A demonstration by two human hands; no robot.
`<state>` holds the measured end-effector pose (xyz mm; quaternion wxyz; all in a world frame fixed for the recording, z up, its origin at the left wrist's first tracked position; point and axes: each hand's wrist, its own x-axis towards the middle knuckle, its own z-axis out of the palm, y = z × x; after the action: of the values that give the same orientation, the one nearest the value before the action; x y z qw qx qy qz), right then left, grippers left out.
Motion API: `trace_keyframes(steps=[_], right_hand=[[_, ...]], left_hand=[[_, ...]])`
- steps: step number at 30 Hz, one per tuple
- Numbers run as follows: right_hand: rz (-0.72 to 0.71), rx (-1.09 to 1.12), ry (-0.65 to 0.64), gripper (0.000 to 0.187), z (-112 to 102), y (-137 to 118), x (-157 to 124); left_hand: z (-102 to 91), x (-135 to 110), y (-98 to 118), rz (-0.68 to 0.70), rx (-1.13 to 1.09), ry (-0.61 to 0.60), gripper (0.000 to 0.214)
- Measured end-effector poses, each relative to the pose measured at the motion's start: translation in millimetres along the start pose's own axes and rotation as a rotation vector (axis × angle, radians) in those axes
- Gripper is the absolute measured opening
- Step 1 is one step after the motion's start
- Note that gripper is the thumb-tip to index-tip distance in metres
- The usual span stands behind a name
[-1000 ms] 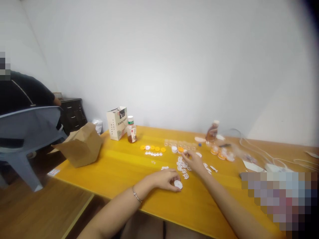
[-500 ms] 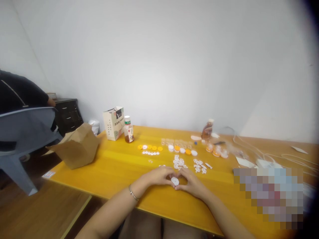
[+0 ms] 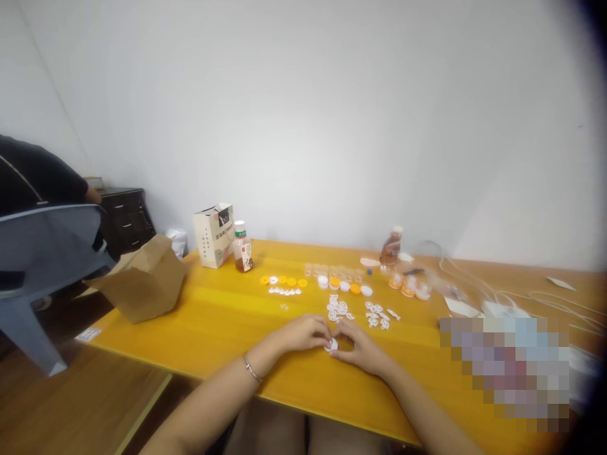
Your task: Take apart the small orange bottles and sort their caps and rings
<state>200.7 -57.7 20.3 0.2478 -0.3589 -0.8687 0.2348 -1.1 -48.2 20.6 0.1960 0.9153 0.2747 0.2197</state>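
A small round white disc (image 3: 334, 345), perhaps a lid, is between my hands close above the yellow table (image 3: 213, 341). My left hand (image 3: 306, 333) has its fingertips closed on the disc and covers its left part. Thumb and forefinger of my right hand (image 3: 361, 347) curve round the disc from the right and grip its edge. Just beyond my fingers lies a pile of white cut-out plastic pieces (image 3: 337, 307). More small white pieces (image 3: 377, 314) lie to the right of it.
Orange and white caps (image 3: 355, 289) stand in front of clear cups (image 3: 332, 272). Farther left are yellow discs (image 3: 291, 282), a brown bottle (image 3: 243, 249), a carton bag (image 3: 213, 235) and a paper bag (image 3: 147, 278). Cables (image 3: 474, 278) run along the right. A person (image 3: 42, 170) sits left.
My left fingers have moved over the disc and now hide much of it, where its face showed before. My right hand has barely moved. The view has shifted slightly.
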Motion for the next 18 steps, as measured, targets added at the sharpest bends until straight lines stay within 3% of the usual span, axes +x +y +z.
trace_keyframes(steps=[11,18], right_hand=[[-0.017,0.021,-0.004,0.020,0.8,-0.7,0.6],[-0.014,0.024,-0.027,0.018,0.9,-2.8,1.2]], left_hand=[[-2.2,2.5,5.6,0.029,0.136,-0.005,0.018],[-3.4,3.5,8.1,0.085,0.431,-0.067,0.018]])
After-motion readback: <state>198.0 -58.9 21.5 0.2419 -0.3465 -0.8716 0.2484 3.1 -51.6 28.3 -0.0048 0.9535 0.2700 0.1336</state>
